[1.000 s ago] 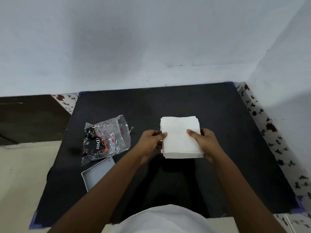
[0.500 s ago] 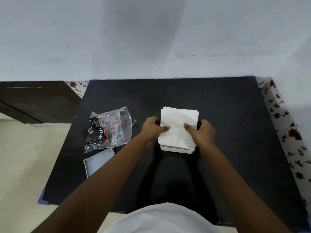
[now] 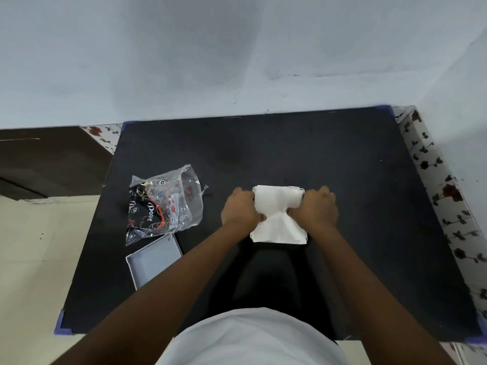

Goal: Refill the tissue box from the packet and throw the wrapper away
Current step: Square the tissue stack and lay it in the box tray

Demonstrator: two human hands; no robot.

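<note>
A white stack of tissues [image 3: 276, 212] sits in the white tissue box [image 3: 279, 241] at the middle of the black table [image 3: 290, 148]; only the box's rim shows around it. My left hand [image 3: 241, 209] and my right hand [image 3: 317, 209] press on the stack's two sides, pinching its middle inward. The empty clear wrapper [image 3: 166, 201], printed black and red, lies left of the box. The box's grey lid [image 3: 154, 259] lies upturned below the wrapper, partly behind my left forearm.
A pale wall rises just behind the table and on the right. A floral-patterned strip [image 3: 448, 196] runs along the table's right edge. Dark wooden furniture [image 3: 47, 159] stands to the left, with light floor [image 3: 39, 259] beneath.
The tissue stack has gone from being held above the table down into the box. Both hands now push it in from the sides. The view has tilted further down.
</note>
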